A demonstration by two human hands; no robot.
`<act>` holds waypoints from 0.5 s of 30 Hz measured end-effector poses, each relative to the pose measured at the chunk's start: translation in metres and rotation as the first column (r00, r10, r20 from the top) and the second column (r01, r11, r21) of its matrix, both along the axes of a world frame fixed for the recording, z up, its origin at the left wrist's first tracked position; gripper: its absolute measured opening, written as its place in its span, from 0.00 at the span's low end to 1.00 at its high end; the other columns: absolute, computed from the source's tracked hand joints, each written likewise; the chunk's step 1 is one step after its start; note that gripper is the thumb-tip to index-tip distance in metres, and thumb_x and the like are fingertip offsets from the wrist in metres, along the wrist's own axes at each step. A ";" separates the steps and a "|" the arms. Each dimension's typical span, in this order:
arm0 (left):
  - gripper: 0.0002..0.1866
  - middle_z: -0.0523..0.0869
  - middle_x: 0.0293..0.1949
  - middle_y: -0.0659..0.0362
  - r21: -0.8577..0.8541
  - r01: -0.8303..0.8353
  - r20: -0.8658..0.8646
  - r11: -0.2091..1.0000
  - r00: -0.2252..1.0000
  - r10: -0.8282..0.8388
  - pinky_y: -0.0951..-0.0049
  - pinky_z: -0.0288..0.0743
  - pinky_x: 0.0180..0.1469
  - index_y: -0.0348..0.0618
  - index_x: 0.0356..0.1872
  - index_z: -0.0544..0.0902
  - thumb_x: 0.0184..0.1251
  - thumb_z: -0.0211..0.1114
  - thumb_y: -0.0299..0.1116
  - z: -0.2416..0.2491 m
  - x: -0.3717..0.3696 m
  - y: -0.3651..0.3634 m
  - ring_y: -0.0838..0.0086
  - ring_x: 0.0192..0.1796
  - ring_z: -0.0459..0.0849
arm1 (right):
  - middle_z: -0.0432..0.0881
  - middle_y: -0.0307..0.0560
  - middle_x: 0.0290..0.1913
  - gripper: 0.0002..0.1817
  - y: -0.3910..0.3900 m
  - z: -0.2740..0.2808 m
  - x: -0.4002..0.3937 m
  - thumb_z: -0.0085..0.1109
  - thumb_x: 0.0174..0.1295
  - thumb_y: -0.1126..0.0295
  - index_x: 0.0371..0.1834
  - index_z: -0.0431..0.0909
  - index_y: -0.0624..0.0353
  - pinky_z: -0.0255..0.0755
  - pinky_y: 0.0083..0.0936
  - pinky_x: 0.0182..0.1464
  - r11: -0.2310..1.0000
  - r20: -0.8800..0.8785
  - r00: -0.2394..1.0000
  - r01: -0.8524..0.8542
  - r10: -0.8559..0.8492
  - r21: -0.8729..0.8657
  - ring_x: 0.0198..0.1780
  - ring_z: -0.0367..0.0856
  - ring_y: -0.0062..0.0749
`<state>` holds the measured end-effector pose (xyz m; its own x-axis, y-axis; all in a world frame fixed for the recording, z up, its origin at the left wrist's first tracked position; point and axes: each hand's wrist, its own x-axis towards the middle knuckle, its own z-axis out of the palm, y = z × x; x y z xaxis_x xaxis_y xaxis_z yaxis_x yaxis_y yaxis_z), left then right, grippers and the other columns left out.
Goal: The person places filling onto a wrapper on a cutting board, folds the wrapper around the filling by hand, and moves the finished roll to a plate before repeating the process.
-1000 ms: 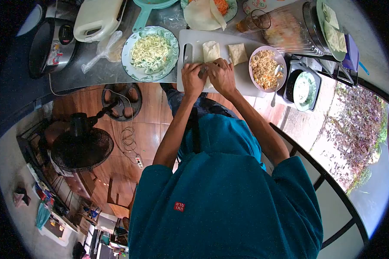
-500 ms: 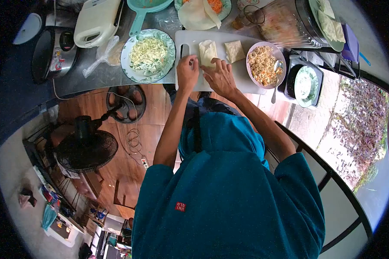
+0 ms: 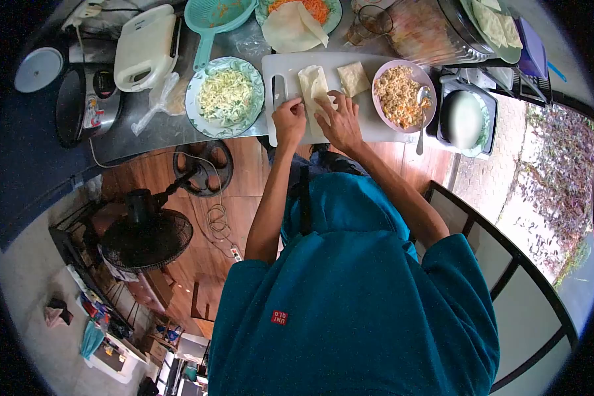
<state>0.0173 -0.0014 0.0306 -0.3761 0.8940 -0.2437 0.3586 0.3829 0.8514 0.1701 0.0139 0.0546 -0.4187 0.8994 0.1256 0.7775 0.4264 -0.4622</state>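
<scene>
A pale, thin wrapper [image 3: 312, 80], folded into a long strip, lies on the white cutting board [image 3: 383, 129] between my hands. My left hand [image 3: 289, 122] is closed at its left edge, with thumb and fingertips drawn together there. From the right, my right hand [image 3: 342, 124] rests fingertips on the strip, fingers spread and bent. Just beyond it sits a folded square parcel [image 3: 354, 79]. At the board's right, a pink bowl [image 3: 377, 111] holds a crumbly filling with a spoon [image 3: 420, 135] in it.
Left of the board stands a plate [image 3: 191, 109] of shredded cabbage. Behind are a green strainer [image 3: 204, 49], more wrappers [image 3: 294, 30] over shredded carrot and a glass [image 3: 374, 26]. A sandwich maker [image 3: 142, 56] is back left; a stove [image 3: 485, 109] is right.
My left fingers have come in against the wrapper's left edge. My right hand stays on the wrapper, its fingers shifted slightly. The view has tilted a little.
</scene>
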 end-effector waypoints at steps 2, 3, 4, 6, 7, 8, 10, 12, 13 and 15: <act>0.12 0.89 0.38 0.44 -0.039 0.005 -0.007 0.999 1.000 -0.005 0.65 0.81 0.45 0.37 0.46 0.88 0.64 0.65 0.30 0.007 0.003 0.000 0.59 0.40 0.90 | 0.72 0.48 0.56 0.22 0.001 0.000 -0.004 0.67 0.57 0.59 0.56 0.80 0.51 0.61 0.42 0.55 1.000 -0.010 1.000 0.017 -0.017 -0.017 0.55 0.70 0.44; 0.12 0.89 0.38 0.44 -0.038 0.004 -0.006 0.999 1.000 -0.004 0.65 0.81 0.45 0.37 0.46 0.88 0.64 0.65 0.30 0.008 0.003 0.001 0.59 0.40 0.90 | 0.72 0.48 0.55 0.23 0.002 0.001 -0.006 0.69 0.56 0.59 0.54 0.80 0.51 0.61 0.42 0.55 0.999 -0.019 0.999 0.033 -0.033 -0.030 0.54 0.70 0.45; 0.12 0.89 0.38 0.44 -0.052 -0.003 0.009 0.999 1.000 0.003 0.64 0.80 0.46 0.37 0.45 0.88 0.63 0.65 0.29 0.010 0.003 0.002 0.58 0.41 0.89 | 0.72 0.48 0.55 0.23 0.005 0.001 -0.008 0.69 0.56 0.59 0.54 0.80 0.51 0.61 0.42 0.55 0.999 -0.017 0.999 0.032 -0.033 -0.029 0.54 0.70 0.45; 0.12 0.89 0.38 0.44 -0.066 -0.006 0.028 0.998 1.000 0.008 0.64 0.80 0.47 0.37 0.45 0.88 0.62 0.66 0.29 0.013 0.003 0.003 0.57 0.42 0.89 | 0.73 0.48 0.52 0.24 0.010 0.001 -0.013 0.72 0.51 0.59 0.51 0.80 0.53 0.61 0.42 0.54 0.988 -0.012 0.994 0.105 -0.107 -0.114 0.53 0.71 0.45; 0.12 0.89 0.38 0.44 -0.060 0.006 0.012 0.998 1.000 -0.006 0.63 0.80 0.47 0.38 0.45 0.88 0.61 0.66 0.29 0.014 0.003 0.003 0.56 0.42 0.89 | 0.73 0.48 0.52 0.24 0.012 0.000 -0.015 0.72 0.51 0.59 0.51 0.80 0.53 0.61 0.42 0.54 0.988 -0.009 0.994 0.107 -0.109 -0.112 0.53 0.71 0.45; 0.12 0.89 0.38 0.44 -0.054 0.018 -0.006 0.998 1.000 -0.018 0.62 0.80 0.48 0.39 0.45 0.88 0.60 0.66 0.29 0.015 0.001 0.004 0.55 0.42 0.89 | 0.74 0.48 0.50 0.21 0.014 0.000 -0.017 0.71 0.52 0.61 0.48 0.82 0.54 0.62 0.42 0.54 0.988 -0.032 0.992 0.121 -0.124 -0.097 0.52 0.71 0.45; 0.12 0.89 0.39 0.44 -0.071 0.026 -0.004 0.997 1.000 -0.026 0.62 0.80 0.49 0.40 0.44 0.88 0.60 0.66 0.29 0.012 -0.002 0.005 0.55 0.43 0.89 | 0.75 0.48 0.48 0.17 0.017 -0.007 -0.021 0.70 0.52 0.62 0.45 0.83 0.55 0.62 0.42 0.54 0.988 -0.054 0.989 0.133 -0.138 -0.083 0.51 0.71 0.45; 0.12 0.89 0.39 0.44 -0.089 0.036 0.002 0.995 0.999 -0.036 0.62 0.79 0.50 0.40 0.44 0.89 0.59 0.66 0.28 0.009 -0.003 0.007 0.54 0.43 0.89 | 0.76 0.49 0.46 0.10 0.020 -0.010 -0.024 0.66 0.53 0.65 0.37 0.86 0.55 0.63 0.43 0.54 0.993 -0.035 0.992 0.119 -0.118 0.007 0.51 0.72 0.45; 0.12 0.89 0.39 0.45 -0.082 0.036 0.024 0.996 0.999 -0.035 0.62 0.79 0.50 0.40 0.44 0.89 0.59 0.66 0.28 0.007 -0.004 0.008 0.54 0.44 0.89 | 0.76 0.49 0.46 0.10 0.019 -0.009 -0.024 0.66 0.53 0.65 0.37 0.86 0.55 0.63 0.43 0.54 0.993 -0.033 0.992 0.118 -0.118 0.007 0.51 0.72 0.45; 0.12 0.89 0.40 0.45 -0.075 0.036 0.047 0.997 0.998 -0.033 0.63 0.79 0.50 0.40 0.44 0.89 0.58 0.66 0.28 0.007 -0.006 0.009 0.54 0.44 0.89 | 0.77 0.49 0.46 0.07 0.018 -0.007 -0.025 0.64 0.53 0.67 0.33 0.87 0.55 0.63 0.43 0.54 0.992 -0.059 0.991 0.121 -0.123 -0.037 0.50 0.72 0.44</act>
